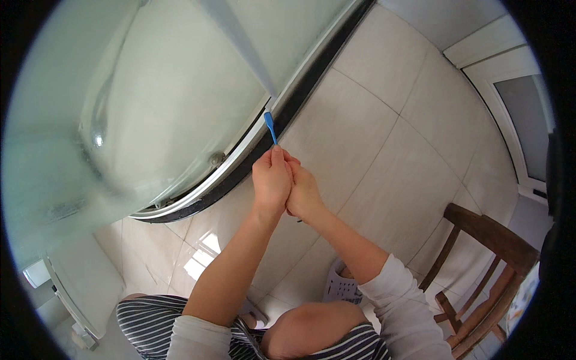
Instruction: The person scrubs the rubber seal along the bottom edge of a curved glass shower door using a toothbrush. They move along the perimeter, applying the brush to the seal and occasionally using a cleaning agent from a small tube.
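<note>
A blue toothbrush [271, 125] sticks up out of my closed fingers, its head end close to the white bottom rail [234, 157] of a curved glass shower enclosure. My left hand [272, 180] is wrapped round its handle, thumb towards the head. Pressed against it from the right, my right hand [303, 189] is closed too; its fingertips show behind my left hand. A small dark end pokes out below my right wrist. Which fingers bear on the handle is hidden, and the bristles are turned out of sight.
The shower's dark stone kerb [310, 85] curves below the glass. Pale floor tiles [382, 166] spread to the right, with a wooden chair [490, 238] at lower right and a white door [513, 103] beyond. A white toilet [85, 274] stands at lower left.
</note>
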### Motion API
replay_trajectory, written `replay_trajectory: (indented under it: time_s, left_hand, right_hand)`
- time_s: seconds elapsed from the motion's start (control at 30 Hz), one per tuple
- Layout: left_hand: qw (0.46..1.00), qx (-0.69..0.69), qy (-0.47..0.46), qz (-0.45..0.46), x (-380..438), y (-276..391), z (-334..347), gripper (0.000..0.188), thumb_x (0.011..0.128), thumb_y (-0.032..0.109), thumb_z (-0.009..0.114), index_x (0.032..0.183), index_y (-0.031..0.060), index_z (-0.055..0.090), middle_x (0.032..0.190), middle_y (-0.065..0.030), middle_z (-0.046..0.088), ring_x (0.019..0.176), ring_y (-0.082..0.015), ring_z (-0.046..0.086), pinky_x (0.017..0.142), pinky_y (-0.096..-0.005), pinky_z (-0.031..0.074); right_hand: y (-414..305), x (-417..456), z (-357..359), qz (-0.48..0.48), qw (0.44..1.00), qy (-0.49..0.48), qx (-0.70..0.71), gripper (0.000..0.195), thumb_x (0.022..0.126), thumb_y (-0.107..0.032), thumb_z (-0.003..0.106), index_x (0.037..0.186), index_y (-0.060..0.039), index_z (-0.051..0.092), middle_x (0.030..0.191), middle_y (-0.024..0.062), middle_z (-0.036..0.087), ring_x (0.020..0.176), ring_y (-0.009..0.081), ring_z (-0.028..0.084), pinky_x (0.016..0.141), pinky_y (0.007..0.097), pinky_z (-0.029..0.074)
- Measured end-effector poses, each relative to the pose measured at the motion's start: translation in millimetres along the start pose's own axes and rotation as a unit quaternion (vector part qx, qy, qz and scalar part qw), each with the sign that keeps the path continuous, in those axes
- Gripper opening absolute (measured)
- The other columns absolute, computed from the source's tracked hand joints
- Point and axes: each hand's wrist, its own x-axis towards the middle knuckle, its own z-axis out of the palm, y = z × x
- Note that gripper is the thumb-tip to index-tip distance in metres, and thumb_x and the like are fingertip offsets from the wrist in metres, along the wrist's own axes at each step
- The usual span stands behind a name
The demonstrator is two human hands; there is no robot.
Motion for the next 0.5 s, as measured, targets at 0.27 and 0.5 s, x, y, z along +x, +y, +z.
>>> replay_trajectory:
  time_s: [0.27, 0.5]
  left_hand:
    - [0.996, -0.084, 0.013, -0.022, -0.5, 1.3, 17.1, 0.031, 0.087, 0.019, 0.039, 0.065, 0.0002, 0.049, 0.058, -0.0049, 0.05, 0.052, -0.0109, 0.044, 0.05, -0.0253, 0.037]
    - [1.0, -0.011, 0.011, 0.015, 15.0, -1.4, 26.0, 0.024, 0.085, 0.019, 0.043, 0.069, 0.002, 0.049, 0.062, -0.008, 0.053, 0.053, -0.0144, 0.048, 0.05, -0.0266, 0.039]
  right_hand:
    - [-20.1, 8.2, -22.1, 0.07, 0.997, -0.021, -0.027, 0.034, 0.086, -0.025, 0.038, 0.106, 0.0007, 0.049, 0.092, 0.0233, 0.057, 0.087, 0.038, 0.054, 0.072, 0.0383, 0.043]
    - [-47.7, 14.8, -36.8, 0.169, 0.984, -0.046, 0.035, 0.031, 0.084, -0.02, 0.04, 0.105, 0.0004, 0.05, 0.088, 0.0215, 0.058, 0.084, 0.0343, 0.056, 0.069, 0.0353, 0.044]
